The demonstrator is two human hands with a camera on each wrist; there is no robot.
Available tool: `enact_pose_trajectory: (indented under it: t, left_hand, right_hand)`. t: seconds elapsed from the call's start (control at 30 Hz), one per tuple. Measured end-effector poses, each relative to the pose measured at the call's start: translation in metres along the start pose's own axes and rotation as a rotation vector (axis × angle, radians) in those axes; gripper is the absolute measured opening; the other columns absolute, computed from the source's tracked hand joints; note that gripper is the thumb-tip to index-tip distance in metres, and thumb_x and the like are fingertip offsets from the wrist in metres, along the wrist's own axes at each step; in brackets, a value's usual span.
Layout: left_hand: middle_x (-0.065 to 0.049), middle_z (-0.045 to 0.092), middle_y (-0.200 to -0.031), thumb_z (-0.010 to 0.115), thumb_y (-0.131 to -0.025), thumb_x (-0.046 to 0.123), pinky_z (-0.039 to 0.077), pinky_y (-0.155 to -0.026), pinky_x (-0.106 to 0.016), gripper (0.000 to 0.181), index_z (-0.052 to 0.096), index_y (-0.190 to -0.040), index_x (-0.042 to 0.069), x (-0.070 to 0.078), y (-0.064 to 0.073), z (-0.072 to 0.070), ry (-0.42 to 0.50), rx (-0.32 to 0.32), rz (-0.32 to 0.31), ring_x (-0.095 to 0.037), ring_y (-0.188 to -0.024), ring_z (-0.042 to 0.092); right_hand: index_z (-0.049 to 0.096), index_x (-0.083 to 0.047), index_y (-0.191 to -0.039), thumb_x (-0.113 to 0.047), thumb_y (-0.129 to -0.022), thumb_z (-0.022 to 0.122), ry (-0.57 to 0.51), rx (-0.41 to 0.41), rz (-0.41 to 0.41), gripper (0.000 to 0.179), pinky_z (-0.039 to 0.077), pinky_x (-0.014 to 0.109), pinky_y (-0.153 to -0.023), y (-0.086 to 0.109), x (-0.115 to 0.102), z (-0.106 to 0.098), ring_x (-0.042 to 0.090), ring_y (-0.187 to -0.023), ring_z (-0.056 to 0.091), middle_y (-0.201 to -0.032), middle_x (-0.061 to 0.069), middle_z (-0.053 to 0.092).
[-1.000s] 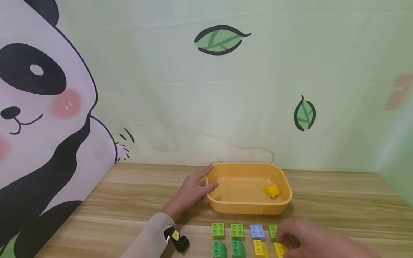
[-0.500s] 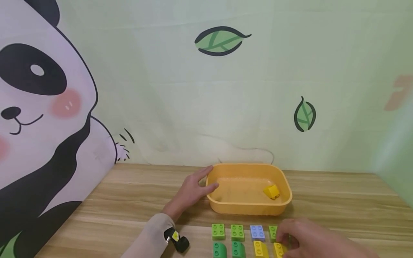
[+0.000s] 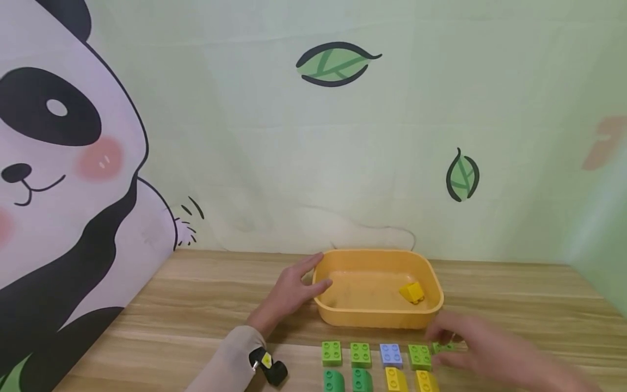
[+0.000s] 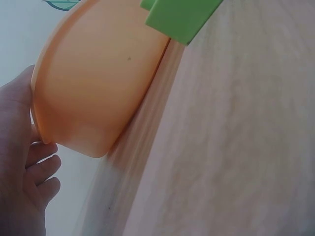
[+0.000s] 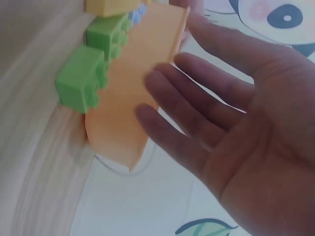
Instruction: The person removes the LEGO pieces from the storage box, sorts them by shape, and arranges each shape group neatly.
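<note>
My left hand (image 3: 289, 291) holds the left end of a yellow-orange plastic bin (image 3: 377, 319), thumb over the rim and fingers round the outside. In the left wrist view, the hand (image 4: 24, 147) shows at the rim of the bin (image 4: 93, 88). My right hand (image 3: 470, 340) hovers over the right end of a back row of toy building blocks, fingers spread apart around a light green block (image 3: 443, 347) that they partly cover. In the right wrist view, that hand (image 5: 236, 118) is empty, with the light green block (image 5: 78, 81) beyond the fingertips.
Inside the bin lies a yellow block (image 3: 412, 292). The back row also has light green blocks (image 3: 331, 354) and a blue block (image 3: 391, 355). Nearer stand dark green blocks (image 3: 333, 381) and yellow blocks (image 3: 395, 380). A printed backdrop (image 3: 245, 136) rises behind the table.
My right hand has lifted back and to the right from over the front yellow block, uncovering more of the right-hand blocks. My left hand and the bin have stayed put.
</note>
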State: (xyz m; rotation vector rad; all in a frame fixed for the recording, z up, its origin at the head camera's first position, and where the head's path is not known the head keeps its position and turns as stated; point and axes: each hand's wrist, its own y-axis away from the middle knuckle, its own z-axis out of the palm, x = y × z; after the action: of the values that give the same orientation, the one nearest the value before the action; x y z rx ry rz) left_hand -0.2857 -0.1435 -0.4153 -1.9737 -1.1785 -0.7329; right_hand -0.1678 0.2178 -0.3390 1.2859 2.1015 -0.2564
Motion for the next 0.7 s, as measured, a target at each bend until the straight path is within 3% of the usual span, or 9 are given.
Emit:
enact_pose_trajectory:
  t: [0.1,0.23,0.37,0.7]
  left_hand:
    - [-0.010,0.044,-0.164,0.075,-0.099,0.040,0.032,-0.124,-0.053,0.076,0.047,-0.160,0.005,-0.001,0.000,0.000,-0.006,0.002,0.002,-0.034,-0.152,0.040]
    - [-0.010,0.044,-0.164,0.076,-0.099,0.039,0.032,-0.124,-0.053,0.075,0.047,-0.160,0.005,0.000,0.000,-0.001,-0.008,0.006,-0.001,-0.034,-0.152,0.040]
    - [-0.011,0.044,-0.164,0.076,-0.099,0.035,0.031,-0.124,-0.053,0.073,0.047,-0.160,0.005,0.001,0.000,-0.001,-0.001,0.002,-0.008,-0.034,-0.152,0.039]
    - [-0.010,0.044,-0.165,0.075,-0.099,0.038,0.031,-0.125,-0.052,0.074,0.047,-0.160,0.006,0.000,0.001,0.000,-0.010,0.003,-0.011,-0.033,-0.152,0.039]
  right_hand:
    - [0.073,-0.016,-0.112,-0.022,-0.094,0.083,0.116,0.113,-0.153,0.021,0.062,0.035,-0.082,-0.005,0.004,-0.007,0.008,-0.092,0.063,-0.109,-0.009,0.072]
    - [0.074,-0.018,-0.114,-0.019,-0.092,0.085,0.253,0.283,-0.298,0.025,0.063,0.038,-0.084,-0.014,0.006,-0.013,0.013,-0.098,0.067,-0.114,-0.006,0.074]
    - [0.075,-0.015,-0.117,-0.012,-0.091,0.085,0.321,0.387,-0.351,0.029,0.063,0.045,-0.087,-0.025,0.006,-0.023,0.022,-0.103,0.070,-0.117,-0.001,0.075]
    - [0.074,-0.008,-0.117,-0.007,-0.090,0.085,0.334,0.312,-0.297,0.029,0.063,0.049,-0.088,-0.055,0.015,-0.034,0.027,-0.100,0.069,-0.113,0.004,0.074]
